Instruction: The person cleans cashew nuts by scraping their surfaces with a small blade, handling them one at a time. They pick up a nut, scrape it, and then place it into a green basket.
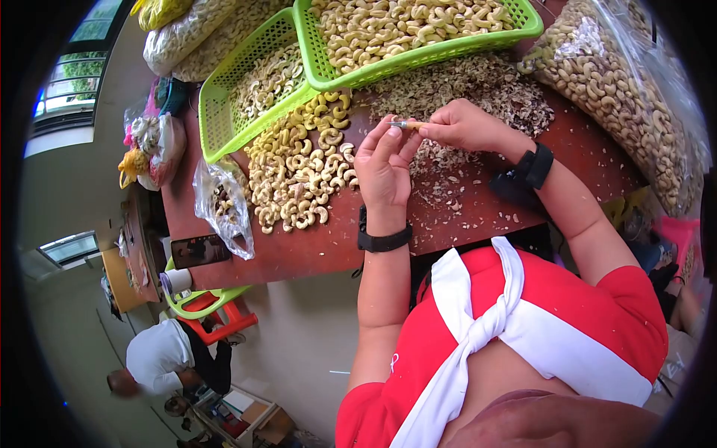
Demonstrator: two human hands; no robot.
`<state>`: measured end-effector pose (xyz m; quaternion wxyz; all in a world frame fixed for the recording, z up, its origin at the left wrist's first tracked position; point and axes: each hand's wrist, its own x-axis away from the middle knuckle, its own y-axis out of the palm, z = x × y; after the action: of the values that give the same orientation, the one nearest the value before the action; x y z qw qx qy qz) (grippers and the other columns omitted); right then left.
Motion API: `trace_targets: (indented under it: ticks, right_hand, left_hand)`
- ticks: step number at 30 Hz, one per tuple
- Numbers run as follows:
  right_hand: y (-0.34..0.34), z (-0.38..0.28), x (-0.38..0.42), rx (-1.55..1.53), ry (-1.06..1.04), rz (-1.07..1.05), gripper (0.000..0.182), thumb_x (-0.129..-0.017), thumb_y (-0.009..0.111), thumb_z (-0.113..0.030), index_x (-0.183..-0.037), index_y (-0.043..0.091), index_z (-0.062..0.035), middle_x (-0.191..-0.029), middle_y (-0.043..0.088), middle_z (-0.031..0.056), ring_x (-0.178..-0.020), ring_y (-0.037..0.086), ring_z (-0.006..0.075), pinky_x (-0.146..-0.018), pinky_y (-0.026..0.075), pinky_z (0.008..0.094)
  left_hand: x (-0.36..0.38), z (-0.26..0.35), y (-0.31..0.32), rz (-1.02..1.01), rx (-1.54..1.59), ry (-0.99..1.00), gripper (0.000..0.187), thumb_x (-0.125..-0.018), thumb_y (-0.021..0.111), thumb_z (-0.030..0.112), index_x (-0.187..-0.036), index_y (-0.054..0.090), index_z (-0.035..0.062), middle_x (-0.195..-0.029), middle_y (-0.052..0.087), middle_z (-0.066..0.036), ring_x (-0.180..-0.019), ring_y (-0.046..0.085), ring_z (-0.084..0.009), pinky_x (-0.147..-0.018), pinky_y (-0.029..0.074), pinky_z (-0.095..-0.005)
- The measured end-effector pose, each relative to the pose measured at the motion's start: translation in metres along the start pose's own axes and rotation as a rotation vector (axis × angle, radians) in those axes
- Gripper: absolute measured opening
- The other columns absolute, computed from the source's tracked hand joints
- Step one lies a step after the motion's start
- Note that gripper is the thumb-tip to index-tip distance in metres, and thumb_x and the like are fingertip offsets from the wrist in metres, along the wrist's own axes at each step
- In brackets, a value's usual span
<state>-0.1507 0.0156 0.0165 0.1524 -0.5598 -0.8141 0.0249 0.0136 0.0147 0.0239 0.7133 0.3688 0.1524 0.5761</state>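
Observation:
My right hand (464,125) is closed around the light handle of a small knife (411,125). The metal blade points left and meets the fingertips of my left hand (385,166). Those left fingers are pinched together, palm turned up; whatever they hold is too small and covered to make out. To the left of my hands, loose cashew nuts (299,179) spread over the red-brown table (328,250). A heap of thin, flaky cashew skins (478,89) lies behind and beneath my right hand.
Two green baskets, one full of cashews (418,33) and one with paler pieces (272,86), stand at the back. A big clear bag of cashews (627,97) leans at right. A small plastic bag (222,201) and a phone (200,250) lie left. Another person (160,358) sits beyond.

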Motion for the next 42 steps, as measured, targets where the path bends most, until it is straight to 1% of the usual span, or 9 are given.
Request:
trace_targets:
  ticks: [5,8,15,18,23,27,29,33,42]
  right_hand:
    - [0.004,-0.004,-0.001,0.091,-0.063,0.073,0.036,-0.078,0.052,-0.028,-0.054,0.049,-0.0017,-0.045,0.038,-0.0038,-0.041,0.032,0.0042,-0.037,0.025,0.0220]
    - [0.005,0.000,-0.004,0.158,-0.100,0.110,0.036,-0.077,0.053,-0.029,-0.054,0.050,-0.0007,-0.044,0.039,-0.0026,-0.041,0.033,0.0046,-0.037,0.026,0.0226]
    - [0.006,0.007,-0.008,-0.018,-0.011,0.086,0.034,-0.078,0.051,-0.028,-0.056,0.052,-0.0025,-0.045,0.040,-0.0040,-0.041,0.032,0.0037,-0.036,0.025,0.0212]
    - [0.004,0.008,-0.008,-0.105,0.011,0.052,0.036,-0.077,0.052,-0.030,-0.056,0.053,-0.0014,-0.044,0.040,-0.0026,-0.040,0.034,0.0052,-0.037,0.028,0.0234]
    - [0.002,0.007,-0.006,-0.057,-0.010,0.030,0.034,-0.078,0.052,-0.030,-0.058,0.054,-0.0014,-0.045,0.041,-0.0038,-0.041,0.034,0.0044,-0.036,0.027,0.0225]
    - [0.002,0.004,-0.003,-0.073,-0.022,0.024,0.034,-0.078,0.051,-0.030,-0.061,0.055,-0.0013,-0.045,0.040,-0.0047,-0.040,0.033,0.0038,-0.036,0.026,0.0217]
    - [0.001,0.009,-0.005,-0.081,-0.027,0.006,0.034,-0.078,0.051,-0.030,-0.060,0.055,-0.0015,-0.045,0.040,-0.0049,-0.040,0.033,0.0037,-0.036,0.026,0.0215]
    - [0.001,0.009,-0.005,-0.115,-0.035,-0.025,0.035,-0.079,0.051,-0.030,-0.058,0.053,-0.0026,-0.045,0.038,-0.0056,-0.040,0.031,0.0034,-0.036,0.024,0.0211]
    - [0.002,0.004,-0.003,-0.158,-0.051,-0.051,0.034,-0.079,0.051,-0.029,-0.056,0.050,-0.0042,-0.046,0.038,-0.0058,-0.041,0.030,0.0026,-0.037,0.022,0.0200]
  left_hand:
    - [0.003,-0.010,0.008,0.220,-0.013,0.116,0.014,-0.073,0.052,0.000,-0.086,0.050,-0.0045,-0.080,0.055,-0.012,-0.076,0.056,-0.0194,-0.069,0.050,-0.0316]
    - [0.003,-0.016,0.007,0.263,0.003,0.152,0.013,-0.074,0.051,0.002,-0.086,0.051,-0.0041,-0.078,0.055,-0.011,-0.073,0.055,-0.0181,-0.069,0.050,-0.0304]
    - [0.001,-0.017,0.007,0.238,0.108,0.124,0.014,-0.075,0.050,0.005,-0.085,0.051,-0.0036,-0.081,0.056,-0.009,-0.076,0.055,-0.0185,-0.075,0.047,-0.0325]
    - [-0.001,-0.016,0.006,0.233,0.160,0.077,0.018,-0.076,0.050,0.007,-0.092,0.048,-0.0024,-0.087,0.055,-0.010,-0.083,0.054,-0.0202,-0.079,0.045,-0.0342]
    - [-0.002,-0.013,0.006,0.146,0.112,0.046,0.027,-0.079,0.047,0.006,-0.105,0.040,0.0023,-0.100,0.050,-0.011,-0.093,0.050,-0.0222,-0.080,0.045,-0.0366]
    - [-0.002,-0.013,0.003,0.117,0.134,0.038,0.025,-0.079,0.047,0.004,-0.104,0.041,0.0024,-0.097,0.051,-0.010,-0.091,0.051,-0.0221,-0.079,0.045,-0.0369]
    - [-0.002,-0.014,0.002,0.115,0.152,0.045,0.024,-0.078,0.050,0.003,-0.101,0.045,0.0014,-0.089,0.054,-0.010,-0.084,0.054,-0.0195,-0.073,0.049,-0.0354]
    - [-0.001,-0.013,0.001,0.092,0.153,0.019,0.023,-0.078,0.049,0.003,-0.100,0.043,0.0030,-0.090,0.053,-0.009,-0.088,0.053,-0.0216,-0.078,0.047,-0.0355]
    - [-0.003,-0.012,-0.002,0.115,0.152,0.056,0.020,-0.076,0.052,0.002,-0.095,0.045,0.0036,-0.090,0.054,-0.009,-0.085,0.054,-0.0215,-0.072,0.050,-0.0353]
